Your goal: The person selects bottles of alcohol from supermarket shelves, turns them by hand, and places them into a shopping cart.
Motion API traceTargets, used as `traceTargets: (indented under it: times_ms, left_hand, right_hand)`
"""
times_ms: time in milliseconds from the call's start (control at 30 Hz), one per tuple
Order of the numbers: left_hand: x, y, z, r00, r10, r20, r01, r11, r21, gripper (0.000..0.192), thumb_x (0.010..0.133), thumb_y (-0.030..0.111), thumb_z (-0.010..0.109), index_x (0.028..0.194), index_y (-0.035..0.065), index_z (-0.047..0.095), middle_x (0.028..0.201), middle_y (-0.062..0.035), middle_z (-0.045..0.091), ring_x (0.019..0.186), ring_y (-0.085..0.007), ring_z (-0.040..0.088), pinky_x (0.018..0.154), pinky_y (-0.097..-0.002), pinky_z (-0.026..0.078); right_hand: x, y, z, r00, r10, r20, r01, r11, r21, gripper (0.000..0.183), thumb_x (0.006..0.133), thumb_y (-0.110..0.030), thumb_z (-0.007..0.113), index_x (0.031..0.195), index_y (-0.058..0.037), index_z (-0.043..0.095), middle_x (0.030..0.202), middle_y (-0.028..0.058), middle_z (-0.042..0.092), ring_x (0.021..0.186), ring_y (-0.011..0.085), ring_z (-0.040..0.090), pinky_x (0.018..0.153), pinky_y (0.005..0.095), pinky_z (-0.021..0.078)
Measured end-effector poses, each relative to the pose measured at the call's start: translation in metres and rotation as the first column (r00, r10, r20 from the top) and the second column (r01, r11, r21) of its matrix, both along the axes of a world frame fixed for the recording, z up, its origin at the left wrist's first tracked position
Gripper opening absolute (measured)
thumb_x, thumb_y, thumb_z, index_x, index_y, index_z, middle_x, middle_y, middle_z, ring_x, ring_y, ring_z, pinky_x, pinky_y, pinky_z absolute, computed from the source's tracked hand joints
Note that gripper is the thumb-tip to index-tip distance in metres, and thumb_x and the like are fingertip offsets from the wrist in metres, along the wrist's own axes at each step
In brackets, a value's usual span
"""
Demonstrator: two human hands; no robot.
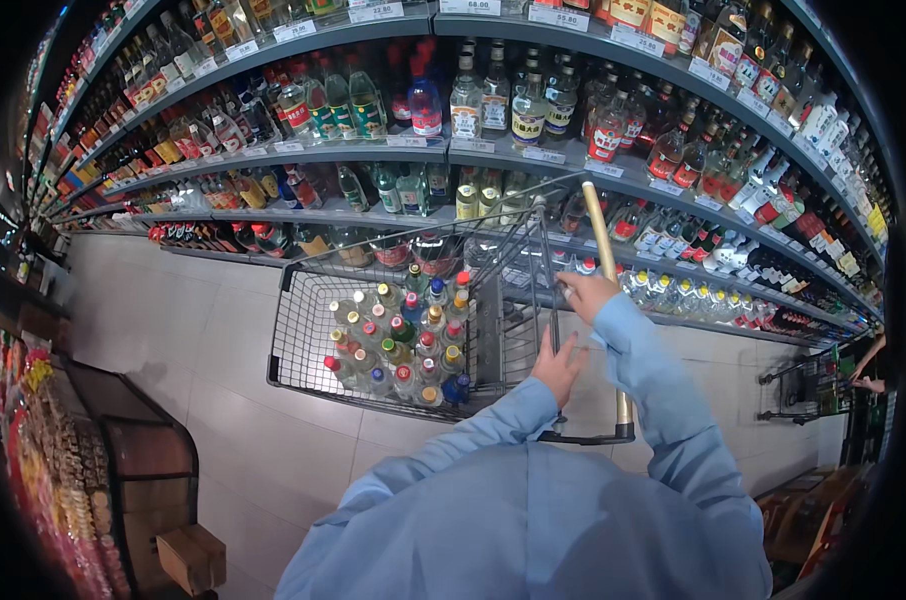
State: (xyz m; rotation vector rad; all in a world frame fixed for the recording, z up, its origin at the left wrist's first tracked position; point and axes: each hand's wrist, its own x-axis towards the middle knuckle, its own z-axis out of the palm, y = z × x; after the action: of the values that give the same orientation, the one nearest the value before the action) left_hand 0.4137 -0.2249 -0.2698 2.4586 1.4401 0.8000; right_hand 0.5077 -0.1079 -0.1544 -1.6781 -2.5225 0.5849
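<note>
A wire shopping cart (pixel 297 300) stands before me, its basket holding several upright glass bottles (pixel 397 346) with red, blue, green, white and gold caps. My left hand (pixel 560 369) is over the near rear part of the cart, fingers spread, with nothing visible in it. Farther along, my right hand (pixel 588 295) is beside the pale gold push handle (pixel 601 232), its wrist crossing over the bar. Its fingertips reach the dark wire of the folding rear frame (pixel 541 244); whether they grip it I cannot tell.
Shelving (pixel 415 154) packed with bottles and price tags curves along the far side. A display stand (pixel 153 450) and a cardboard box (pixel 190 556) are at lower left. On the right, another cart (pixel 798 388) stands near another person's hand (pixel 869 384). Pale floor tiles (pixel 273 427) surround my cart.
</note>
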Motion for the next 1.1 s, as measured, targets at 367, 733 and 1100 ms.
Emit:
traceTargets:
  times_ms: [367, 733, 1100]
  left_hand:
    - [-0.065, -0.002, 0.004, 0.999, -0.031, -0.024, 0.032, 0.998, 0.051, 0.047, 0.056, 0.008, 0.057, 0.103, 0.0075, 0.057, 0.114, -0.0234, 0.042, 0.12, -0.0294, 0.029, 0.092, -0.0661, 0.016]
    - [-0.132, -0.026, 0.011, 0.976, -0.065, -0.208, 0.072, 0.997, 0.026, 0.052, 0.054, 0.007, 0.058, 0.106, 0.008, 0.055, 0.121, -0.0201, 0.038, 0.12, -0.0298, 0.029, 0.096, -0.0628, 0.013]
    - [-0.185, -0.041, 0.003, 0.984, -0.047, -0.172, 0.057, 0.997, 0.051, 0.049, 0.053, 0.01, 0.058, 0.102, 0.0064, 0.057, 0.116, -0.0187, 0.043, 0.117, -0.0342, 0.03, 0.097, -0.0616, 0.014]
  right_hand:
    - [0.018, 0.002, -0.043, 0.891, 0.448, -0.079, -0.376, 0.822, 0.428, 0.018, 0.073, -0.02, 0.058, 0.086, -0.0092, 0.062, 0.114, 0.0076, 0.05, 0.117, 0.0381, 0.033, 0.093, 0.0444, 0.0325]
    - [-0.052, -0.032, -0.046, 0.879, 0.409, -0.244, -0.243, 0.826, 0.509, 0.016, 0.076, -0.017, 0.052, 0.077, -0.0045, 0.061, 0.097, 0.0074, 0.056, 0.115, 0.0342, 0.037, 0.097, 0.0472, 0.0252]
    - [-0.101, -0.055, -0.054, 0.882, 0.366, -0.297, -0.167, 0.832, 0.53, 0.017, 0.078, -0.016, 0.051, 0.08, -0.003, 0.061, 0.101, 0.0064, 0.056, 0.114, 0.0311, 0.037, 0.097, 0.0474, 0.0234]
